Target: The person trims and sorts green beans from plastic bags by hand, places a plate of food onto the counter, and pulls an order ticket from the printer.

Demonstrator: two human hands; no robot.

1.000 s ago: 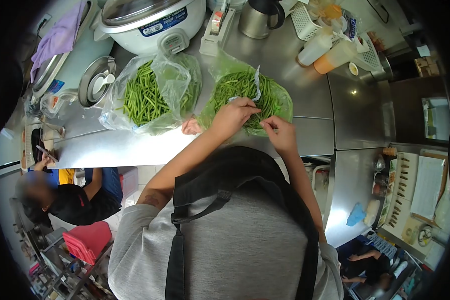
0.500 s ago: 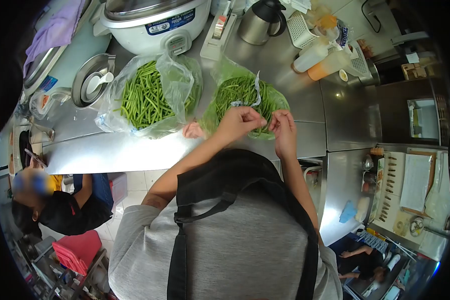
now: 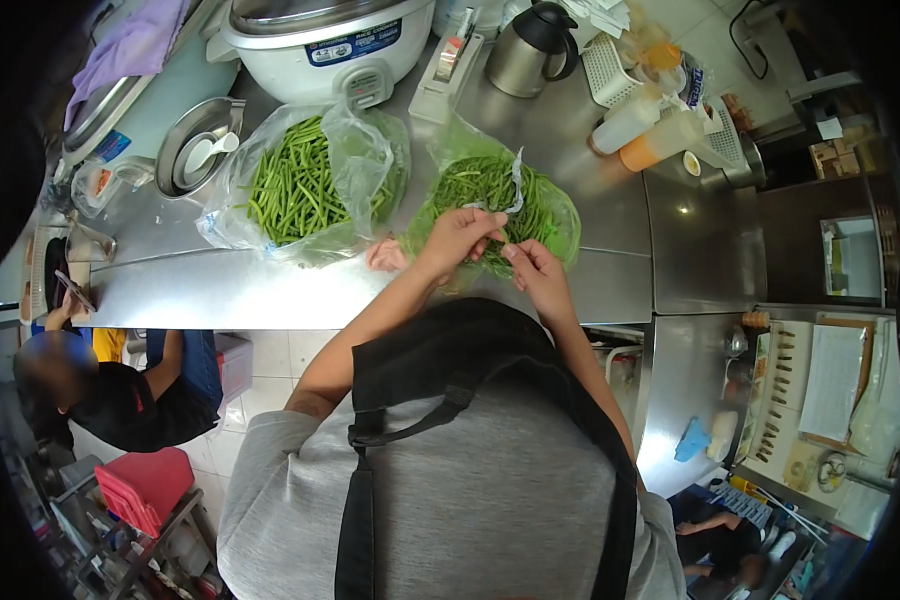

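My left hand (image 3: 457, 240) is closed in a pinch over a green plastic bag (image 3: 573, 225) of green beans (image 3: 475, 185). Just to its right, my right hand (image 3: 540, 278) also pinches, fingertips close to those of the left. A short bit of green bean seems to show between the fingertips, mostly hidden by them. A crumpled silvery strip (image 3: 517, 180) lies on the beans in this bag. To the left is a clear plastic bag (image 3: 355, 160) of shorter cut bean pieces (image 3: 295, 190).
A rice cooker (image 3: 330, 45) stands behind the bags, with a steel jug (image 3: 525, 55) and sauce bottles (image 3: 660, 140) farther right. Nested bowls (image 3: 195, 150) are at left. A pinkish crumpled item (image 3: 386, 255) lies near the counter's front edge. One person (image 3: 120, 400) sits at left, another lower right.
Both hands have shifted left, the right one also downward, and their fingertips have come closer together. The view has tilted slightly.
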